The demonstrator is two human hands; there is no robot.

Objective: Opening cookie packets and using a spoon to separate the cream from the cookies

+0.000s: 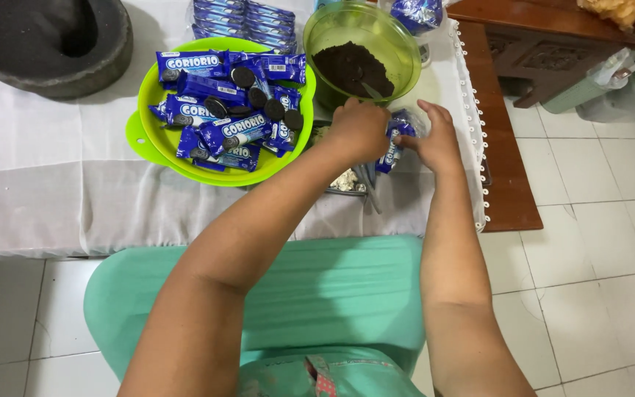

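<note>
Both hands meet over the white tablecloth, just in front of the green bowl of dark cookie crumbs. The left hand is curled into a loose fist, knuckles up, and pinches the near end of a blue biscuit packet. The right hand lies on the other side of the same packet, fingers half bent, thumb and forefinger closed on its edge. The packet is small and narrow; its long axis runs roughly from the bowl toward the person, tilted a little to the left, with the upper end pointing at the bowl's rim and the lower end hanging free between the two hands. Whether it is torn open cannot be told.

Left of the hands stands a lime-green plate heaped with more blue packets lying at all angles, and several loose dark sandwich biscuits among them. Under the left wrist lies a small dish with pale scraps, partly hidden. A grey stone mortar sits at the far left corner of the cloth. A wooden table stands to the right.
</note>
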